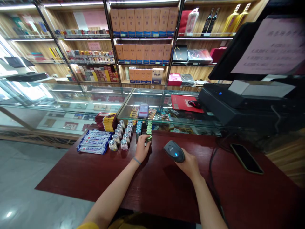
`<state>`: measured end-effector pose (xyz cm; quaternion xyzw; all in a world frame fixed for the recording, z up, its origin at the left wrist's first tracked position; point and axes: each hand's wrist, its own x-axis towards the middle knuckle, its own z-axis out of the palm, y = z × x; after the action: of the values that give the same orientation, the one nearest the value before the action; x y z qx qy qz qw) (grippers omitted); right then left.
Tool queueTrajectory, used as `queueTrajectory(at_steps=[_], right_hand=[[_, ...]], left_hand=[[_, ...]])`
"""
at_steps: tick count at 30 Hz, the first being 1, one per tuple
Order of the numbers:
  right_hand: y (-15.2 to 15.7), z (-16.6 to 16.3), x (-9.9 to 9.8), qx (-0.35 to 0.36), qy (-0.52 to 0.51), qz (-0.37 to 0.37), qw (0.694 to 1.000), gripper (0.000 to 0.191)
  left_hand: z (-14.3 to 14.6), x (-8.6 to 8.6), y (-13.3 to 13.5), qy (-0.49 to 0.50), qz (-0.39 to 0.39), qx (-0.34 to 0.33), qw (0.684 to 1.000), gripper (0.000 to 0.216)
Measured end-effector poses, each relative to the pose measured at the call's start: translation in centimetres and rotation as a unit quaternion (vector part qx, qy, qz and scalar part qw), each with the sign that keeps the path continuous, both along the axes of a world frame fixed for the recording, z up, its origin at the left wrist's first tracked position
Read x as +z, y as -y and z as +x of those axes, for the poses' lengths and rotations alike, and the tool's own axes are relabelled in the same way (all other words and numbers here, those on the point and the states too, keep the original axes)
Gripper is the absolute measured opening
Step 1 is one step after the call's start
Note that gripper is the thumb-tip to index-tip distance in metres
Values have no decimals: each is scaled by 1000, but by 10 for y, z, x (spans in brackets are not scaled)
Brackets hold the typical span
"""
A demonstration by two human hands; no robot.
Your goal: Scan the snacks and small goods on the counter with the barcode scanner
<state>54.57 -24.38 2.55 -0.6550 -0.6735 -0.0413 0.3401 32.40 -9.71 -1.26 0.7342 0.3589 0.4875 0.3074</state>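
My right hand (pixel 190 165) is closed round the handle of a dark barcode scanner (pixel 174 151) with a lit blue light, held above the dark red counter. Farther forward, my left hand (pixel 142 149) has its thumb and fingers curled round the nearest green-topped small container (pixel 149 138), whose lower part is partly hidden. That container stands at the front of a row of green-topped ones (pixel 149 128). Just left of it runs a row of blue-topped containers (pixel 138 129). Two rows of small clear jars with silvery lids (pixel 124 144) stand left of my left hand.
Blue-and-white long packets (pixel 94 142) and stacked yellow and dark red packs (pixel 108 122) lie at left. A phone (pixel 247 158) and a black cable (pixel 211 165) are at right. Beyond the counter (pixel 162 187) stands a glass display case (pixel 133 95); a monitor (pixel 234 47) rises at right.
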Motion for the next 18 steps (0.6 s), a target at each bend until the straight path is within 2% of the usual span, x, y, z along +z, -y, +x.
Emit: queueTrajectory(at_steps=[2,5,8,11,14,18], right_hand=[[1,-1,1,-13,7,17,1000,20],[2,-3,3,-13,13,38,999,20],[3,-7,4,16,-6,25,1000,29],[4,-12,6,51,-34,-20,998,39],[4,-20,9,81,-28,-54,995,47],[4,-31,15,115,-16,-68,991,52]], left_hand=[[-2,1,4,49,-24,-22,998,29],[-4,4,6,161,-132,-60,976,44],[-7,7,3,286,-271,-127,910,56],[-12,9,-1,354,-364,-178,843,55],[-17,10,-4,376,-410,-192,809,51],[-19,11,-4,390,-431,-186,792,49]])
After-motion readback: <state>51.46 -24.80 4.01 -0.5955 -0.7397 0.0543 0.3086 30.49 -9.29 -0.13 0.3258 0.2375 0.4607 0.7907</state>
